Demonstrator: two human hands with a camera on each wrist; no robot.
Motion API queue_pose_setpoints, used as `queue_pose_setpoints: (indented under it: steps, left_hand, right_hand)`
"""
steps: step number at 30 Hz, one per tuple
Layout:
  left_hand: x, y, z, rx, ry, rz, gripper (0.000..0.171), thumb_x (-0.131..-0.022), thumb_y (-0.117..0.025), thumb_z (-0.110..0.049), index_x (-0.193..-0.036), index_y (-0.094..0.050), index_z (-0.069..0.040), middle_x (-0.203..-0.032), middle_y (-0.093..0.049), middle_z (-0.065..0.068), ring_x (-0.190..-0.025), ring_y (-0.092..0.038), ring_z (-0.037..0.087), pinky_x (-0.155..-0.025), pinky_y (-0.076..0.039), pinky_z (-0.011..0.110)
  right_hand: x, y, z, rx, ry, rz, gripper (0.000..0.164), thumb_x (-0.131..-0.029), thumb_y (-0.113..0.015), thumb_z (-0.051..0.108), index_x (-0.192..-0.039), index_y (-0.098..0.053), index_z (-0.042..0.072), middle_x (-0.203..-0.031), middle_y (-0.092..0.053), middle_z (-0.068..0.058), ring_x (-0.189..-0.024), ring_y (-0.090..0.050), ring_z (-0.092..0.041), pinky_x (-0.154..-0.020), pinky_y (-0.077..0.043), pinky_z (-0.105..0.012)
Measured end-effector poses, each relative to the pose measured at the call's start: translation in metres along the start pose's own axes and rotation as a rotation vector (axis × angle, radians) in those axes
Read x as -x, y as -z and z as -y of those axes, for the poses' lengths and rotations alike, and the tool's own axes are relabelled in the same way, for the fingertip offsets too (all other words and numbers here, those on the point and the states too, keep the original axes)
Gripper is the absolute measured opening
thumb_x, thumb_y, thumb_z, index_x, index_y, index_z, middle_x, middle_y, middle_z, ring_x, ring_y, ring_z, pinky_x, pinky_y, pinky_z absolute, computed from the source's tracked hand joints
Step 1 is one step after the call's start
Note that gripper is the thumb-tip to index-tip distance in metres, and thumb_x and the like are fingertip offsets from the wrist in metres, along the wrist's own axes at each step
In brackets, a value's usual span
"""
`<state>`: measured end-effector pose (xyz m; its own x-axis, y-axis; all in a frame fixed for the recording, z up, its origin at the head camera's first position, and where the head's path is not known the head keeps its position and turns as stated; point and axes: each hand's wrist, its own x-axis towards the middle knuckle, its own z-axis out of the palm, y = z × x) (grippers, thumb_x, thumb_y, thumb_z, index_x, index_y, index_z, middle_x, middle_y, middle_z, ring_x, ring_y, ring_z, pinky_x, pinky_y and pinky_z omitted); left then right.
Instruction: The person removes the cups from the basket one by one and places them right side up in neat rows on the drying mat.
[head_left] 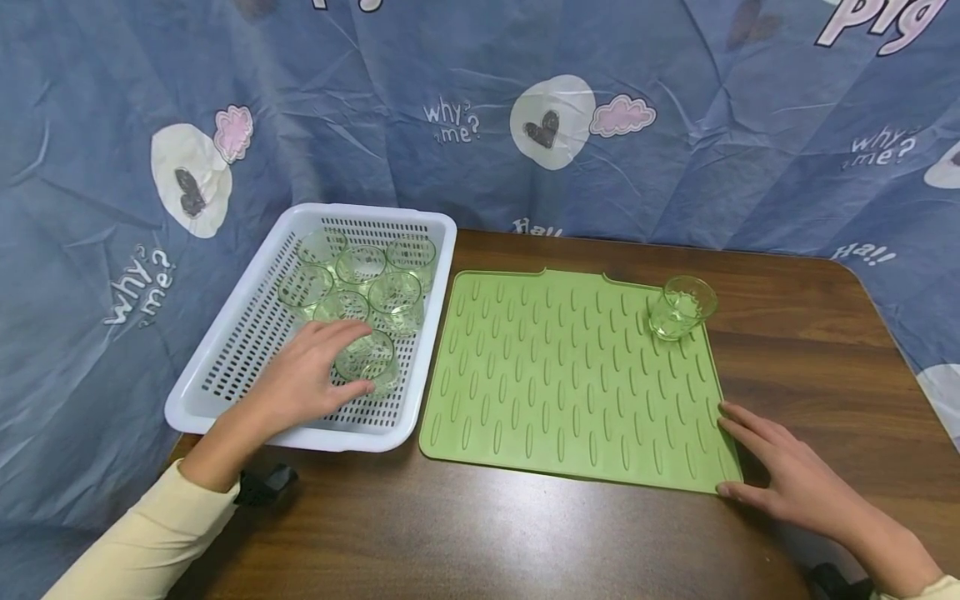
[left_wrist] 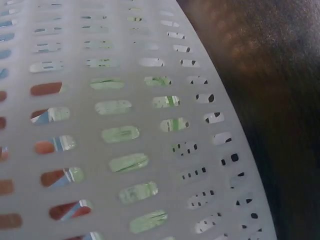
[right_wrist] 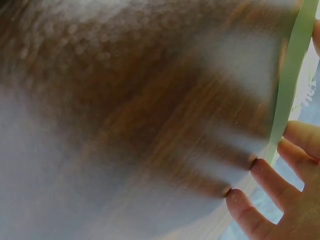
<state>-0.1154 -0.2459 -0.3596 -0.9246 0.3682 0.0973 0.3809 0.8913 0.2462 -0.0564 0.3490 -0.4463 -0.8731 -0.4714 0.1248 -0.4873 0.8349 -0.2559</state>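
My left hand (head_left: pixel 309 371) is inside the white basket, its fingers and thumb curved round the nearest green-tinted glass (head_left: pixel 378 367). Several similar glasses (head_left: pixel 395 302) stand upright behind it, grouped along the basket's right side. My right hand (head_left: pixel 787 475) rests at the right edge of a green ribbed drying mat (head_left: pixel 555 375), with fingers extended and fingertips touching the edge near the front corner. In the right wrist view, fingers (right_wrist: pixel 272 185) lie along the mat's rim. One glass (head_left: pixel 681 308) stands at the mat's far right corner. The left wrist view shows no hand.
The white slotted basket (head_left: pixel 174 408) sits left of the mat on a dark wooden table (head_left: pixel 480 533). Its slotted wall (left_wrist: pixel 150 145) fills most of the left wrist view. A blue printed cloth (head_left: pixel 465 167) hangs behind and along the left side.
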Motion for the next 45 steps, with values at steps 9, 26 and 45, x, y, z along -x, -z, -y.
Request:
queue_pose_setpoints:
  steps: [9, 26, 45]
  left_hand:
    - [0.0, -0.0045, 0.0015, 0.052, -0.034, -0.019, 0.075, -0.074, -0.086, -0.031, -0.138, -0.055, -0.007, -0.144, -0.053, 0.018, -0.131, -0.047, 0.04, -0.11, -0.037, 0.063]
    - [-0.0012, -0.0074, 0.0041, 0.159, -0.07, 0.061, 0.083, -0.073, -0.087, -0.032, -0.142, -0.05, -0.004, -0.141, -0.052, 0.018, -0.129, -0.049, 0.039, -0.107, -0.041, 0.062]
    - [-0.0027, -0.0077, 0.0068, 0.311, 0.035, 0.238, 0.091, -0.078, -0.083, -0.026, -0.151, -0.034, -0.002, -0.149, -0.046, 0.027, -0.13, -0.051, 0.047, -0.106, -0.042, 0.065]
  right_hand:
    - [-0.0002, -0.0001, -0.0001, 0.005, 0.008, -0.011, 0.09, -0.064, -0.091, 0.035, -0.138, -0.054, 0.001, -0.15, -0.047, -0.015, -0.122, -0.05, -0.037, -0.09, -0.04, -0.044]
    - [-0.0002, 0.0003, -0.0004, -0.038, 0.008, 0.0, 0.09, -0.065, -0.091, 0.033, -0.139, -0.052, 0.0, -0.153, -0.043, -0.015, -0.122, -0.048, -0.041, -0.088, -0.043, -0.055]
    - [0.001, -0.0002, -0.0009, -0.029, 0.008, -0.006, 0.09, -0.065, -0.091, 0.035, -0.14, -0.053, 0.002, -0.154, -0.043, -0.012, -0.122, -0.048, -0.038, -0.087, -0.042, -0.052]
